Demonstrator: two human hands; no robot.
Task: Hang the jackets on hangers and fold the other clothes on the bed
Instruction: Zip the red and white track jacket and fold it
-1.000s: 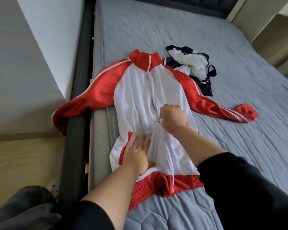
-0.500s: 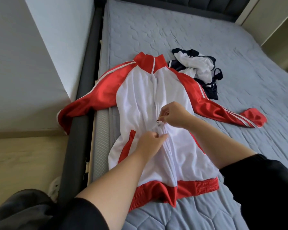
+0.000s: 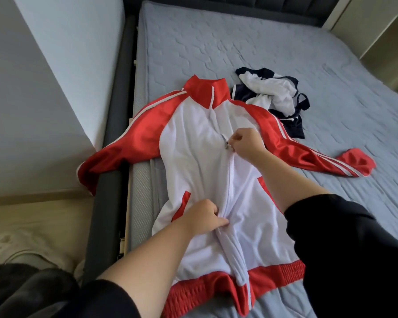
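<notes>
Zipping up the red-and-white satin track jacket (image 3: 193, 161) is, I judge, the step in hand; it lies front-up on the grey quilted bed (image 3: 239, 42), one sleeve draped over the dark bed frame (image 3: 108, 203); my right hand (image 3: 246, 143) has its grip pinched on the small metal zipper pull (image 3: 226, 146) at mid-chest; my left hand (image 3: 205, 218) grips the white cloth beside the zip lower down; next I should draw the pull toward the collar against that taut hold, then find a hanger, none in view; the crumpled navy-and-white garment (image 3: 271, 95) beside the collar awaits folding.
</notes>
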